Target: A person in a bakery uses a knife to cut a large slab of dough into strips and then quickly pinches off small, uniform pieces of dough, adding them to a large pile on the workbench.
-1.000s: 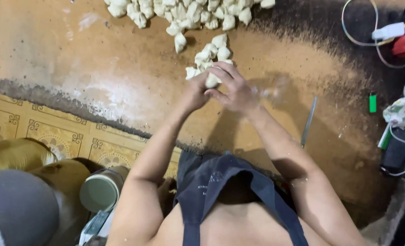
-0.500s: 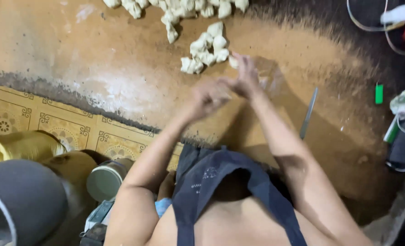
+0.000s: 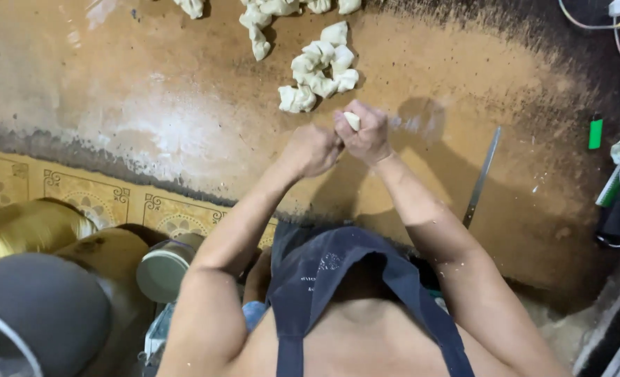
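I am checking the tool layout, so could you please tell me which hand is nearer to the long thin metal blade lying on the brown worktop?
Right. The right hand, holding a dough piece, sits closer to the blade; the left hand is beyond it, farther away.

Dough piece [image 3: 352, 120] mostly hidden in right hand [image 3: 364, 132]; top dough pile [image 3: 268, 8] cut off.

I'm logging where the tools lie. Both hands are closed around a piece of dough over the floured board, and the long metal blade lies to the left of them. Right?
Not quite. In the head view the metal blade lies to the right of the hands, not the left. The rest holds: the left hand and right hand work a piece of dough over the floured board.
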